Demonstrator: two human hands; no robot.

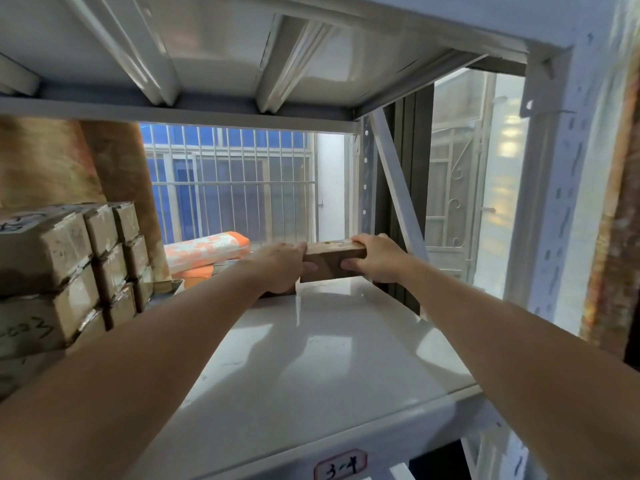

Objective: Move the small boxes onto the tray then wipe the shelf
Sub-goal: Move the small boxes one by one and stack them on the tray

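Box [332, 259] between both hands' curled fingers [360, 241]

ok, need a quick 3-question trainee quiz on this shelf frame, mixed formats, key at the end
1. True or false: only the right hand grips the small brown cardboard box at the back of the glossy white metal shelf.
2. Where is the stack of taped brown cardboard boxes? A) left side of the shelf B) right side of the shelf C) in front of the hands
3. Fill in: the soft package lying behind the left hand is white and ____.

Key: 1 false, both hands grip it, one at each end. 2 A. 3 orange.
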